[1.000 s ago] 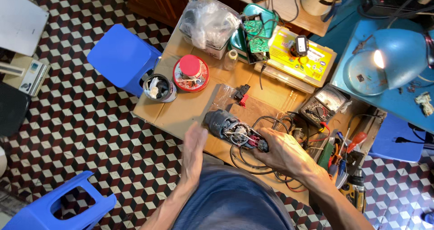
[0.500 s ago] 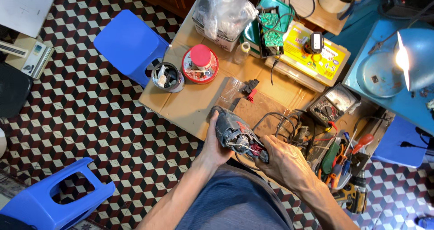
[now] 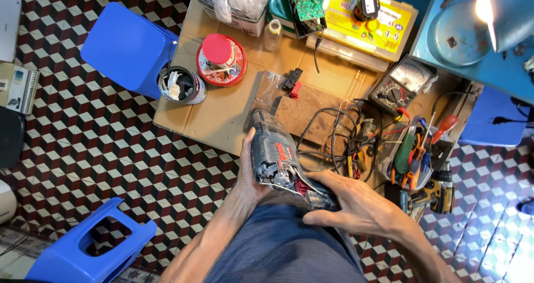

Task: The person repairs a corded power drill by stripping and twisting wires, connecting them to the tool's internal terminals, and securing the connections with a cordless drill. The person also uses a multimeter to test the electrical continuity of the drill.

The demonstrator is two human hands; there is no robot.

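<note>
A grey power drill body [image 3: 274,155] with its casing open and red wires showing lies tilted over my lap at the table's near edge. My left hand [image 3: 248,174] grips its left side, thumb up along the housing. My right hand [image 3: 347,202] closes over the rear handle end, fingers pointing left. A tangle of black cable [image 3: 334,135] runs from the tool onto the table.
The low cardboard-covered table [image 3: 222,119] carries a red-lidded tin [image 3: 221,59], an open can [image 3: 182,85], a multimeter [image 3: 401,85], a tool tray with screwdrivers and pliers [image 3: 414,155] and a yellow parts box [image 3: 370,19]. Blue stools [image 3: 128,46] stand on the checkered floor; a cordless drill [image 3: 431,194] lies at right.
My left hand went from open beside the tool to gripping it. Both hands have pulled the tool off the table toward my lap, and the view has shifted closer.
</note>
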